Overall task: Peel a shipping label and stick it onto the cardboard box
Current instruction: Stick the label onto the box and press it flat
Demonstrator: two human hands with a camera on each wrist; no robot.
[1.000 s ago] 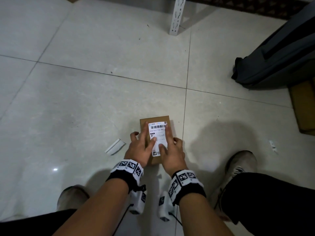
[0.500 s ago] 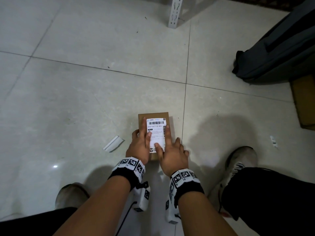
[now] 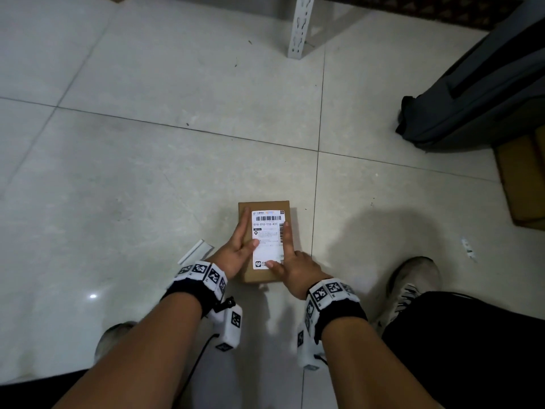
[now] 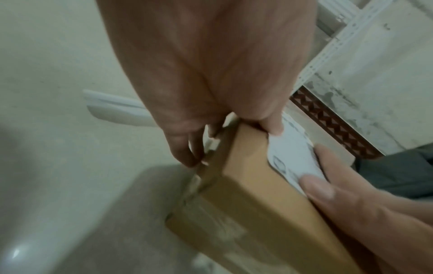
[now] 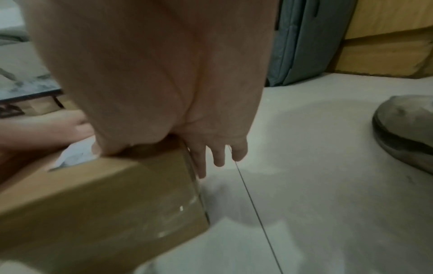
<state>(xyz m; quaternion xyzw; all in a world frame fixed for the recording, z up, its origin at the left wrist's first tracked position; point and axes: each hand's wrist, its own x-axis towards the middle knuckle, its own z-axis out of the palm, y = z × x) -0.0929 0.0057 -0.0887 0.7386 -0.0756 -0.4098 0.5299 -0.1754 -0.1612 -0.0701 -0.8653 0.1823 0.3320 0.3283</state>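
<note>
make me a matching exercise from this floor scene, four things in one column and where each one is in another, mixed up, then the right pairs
Things
1. shipping label
2. white backing strip
3. dark grey bag
4. cardboard box

Places
A. on the tile floor, under both hands
B. far right of the floor, beside stacked brown cardboard
C. on the floor, left of the left hand
D. on top of the box, under the right hand's forefinger and thumb

Pairs: 1-D, 2-C, 3-B, 4-A
</note>
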